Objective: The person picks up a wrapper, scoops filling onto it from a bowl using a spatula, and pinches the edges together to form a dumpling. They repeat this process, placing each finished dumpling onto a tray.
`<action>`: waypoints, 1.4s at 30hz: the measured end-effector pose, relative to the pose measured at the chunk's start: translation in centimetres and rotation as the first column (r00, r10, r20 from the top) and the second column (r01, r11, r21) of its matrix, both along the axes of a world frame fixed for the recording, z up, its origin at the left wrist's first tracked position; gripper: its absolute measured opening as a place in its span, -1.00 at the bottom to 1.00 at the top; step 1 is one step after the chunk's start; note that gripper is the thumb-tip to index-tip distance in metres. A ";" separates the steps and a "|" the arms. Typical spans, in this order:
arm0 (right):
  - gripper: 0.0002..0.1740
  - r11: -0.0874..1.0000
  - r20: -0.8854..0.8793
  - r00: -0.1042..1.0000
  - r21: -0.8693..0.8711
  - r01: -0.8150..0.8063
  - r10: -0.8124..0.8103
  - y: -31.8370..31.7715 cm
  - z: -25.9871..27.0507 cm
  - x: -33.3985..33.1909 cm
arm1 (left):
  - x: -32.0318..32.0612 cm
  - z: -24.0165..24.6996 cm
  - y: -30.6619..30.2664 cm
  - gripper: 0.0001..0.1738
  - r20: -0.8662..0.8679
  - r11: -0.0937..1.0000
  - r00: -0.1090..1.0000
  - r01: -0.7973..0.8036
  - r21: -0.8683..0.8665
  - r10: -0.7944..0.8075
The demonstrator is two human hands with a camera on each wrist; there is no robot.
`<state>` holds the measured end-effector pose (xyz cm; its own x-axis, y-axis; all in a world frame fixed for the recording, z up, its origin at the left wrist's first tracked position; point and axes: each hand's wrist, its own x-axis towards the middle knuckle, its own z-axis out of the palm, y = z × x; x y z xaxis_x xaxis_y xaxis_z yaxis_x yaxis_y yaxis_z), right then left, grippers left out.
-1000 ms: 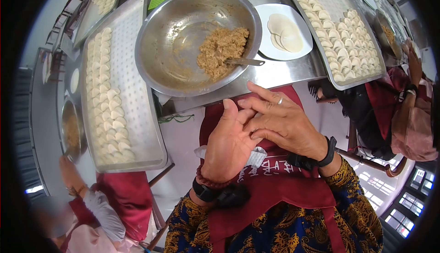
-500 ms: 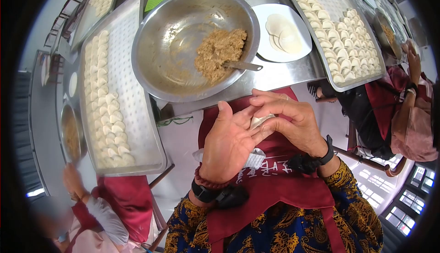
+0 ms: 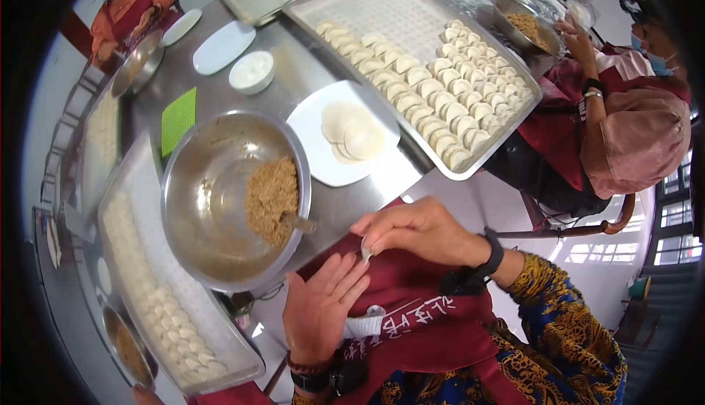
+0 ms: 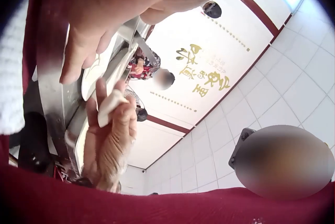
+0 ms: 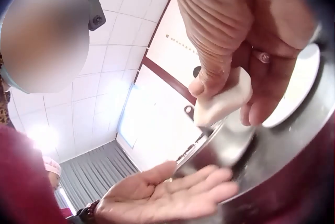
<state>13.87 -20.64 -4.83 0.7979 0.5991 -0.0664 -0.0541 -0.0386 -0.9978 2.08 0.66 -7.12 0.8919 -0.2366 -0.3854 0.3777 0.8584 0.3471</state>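
My right hand (image 3: 422,232) pinches a pale folded dumpling (image 3: 366,251) between thumb and fingers. Close up in the right wrist view, the dumpling (image 5: 225,101) looks smooth and white, its far side hidden by the fingers. My left hand (image 3: 319,309) is palm up with fingers straight, its fingertips just below the dumpling. Beyond the hands stands a large steel bowl (image 3: 194,159) with brown minced filling (image 3: 272,192) and a metal utensil handle (image 3: 299,222). Round dough wrappers (image 3: 352,132) lie on a white plate (image 3: 305,115) to the bowl's right.
A metal tray (image 3: 389,12) with rows of dumplings (image 3: 429,89) is at the back right; another tray (image 3: 136,177) of dumplings lies left. A white bowl (image 3: 252,72) and green mat (image 3: 178,120) are behind the steel bowl. A person in a pink cap (image 3: 635,133) sits at right.
The head view has swung right. My right hand has drawn apart from the left palm, lifting the dumpling with it, while the left fingers have straightened out.
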 end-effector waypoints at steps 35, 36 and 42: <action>-0.85 0.821 0.566 0.824 -0.463 0.336 -0.018 -2.4 -5.2 40.9 | 0.3 -7.3 3.6 -0.16 -0.254 0.994 0.965 -0.082 -0.075 0.060; -0.86 0.841 0.557 0.830 -0.437 0.318 -0.025 -2.4 -5.4 40.9 | 0.3 -7.3 3.6 -0.20 -0.245 0.994 0.968 -0.083 -0.072 0.063; -0.87 0.862 0.539 0.840 -0.451 0.233 0.054 -2.0 -5.6 40.5 | 0.4 -7.0 3.6 -0.24 -0.265 0.990 0.962 -0.092 -0.108 0.061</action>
<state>54.37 -22.67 -10.38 0.8429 0.5260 0.1130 0.4336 -0.5398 -0.7215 2.49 4.31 -14.08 0.7818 -0.2296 -0.5797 0.3730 0.9173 0.1397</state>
